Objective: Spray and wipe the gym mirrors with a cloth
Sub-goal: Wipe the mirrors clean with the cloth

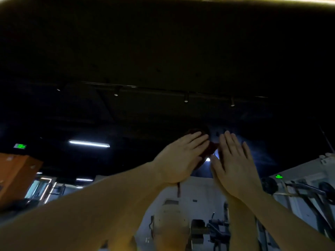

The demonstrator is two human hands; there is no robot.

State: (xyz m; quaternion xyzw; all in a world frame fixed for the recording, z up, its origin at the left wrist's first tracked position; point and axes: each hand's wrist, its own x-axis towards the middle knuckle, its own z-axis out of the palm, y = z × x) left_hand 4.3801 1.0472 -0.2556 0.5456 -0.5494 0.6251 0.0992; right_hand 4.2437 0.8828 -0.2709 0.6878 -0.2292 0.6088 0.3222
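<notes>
The gym mirror [126, 115] fills the view and reflects a dark ceiling. A dark red cloth [210, 149] lies flat against the glass, high up at arm's reach. My left hand [181, 156] presses on the cloth with straight fingers and covers most of it. My right hand [233, 165] lies flat beside it with spread fingers, its fingertips at the cloth's right edge. A strip of the cloth [178, 189] hangs down below my left wrist. Both bare forearms reach up from the bottom of the frame.
The mirror reflects a capped head [170, 223] low in the middle and weight machines [308, 192] at the right. It also shows an orange block [16, 178] at the left, a tube light [88, 143] and a green exit sign [20, 146].
</notes>
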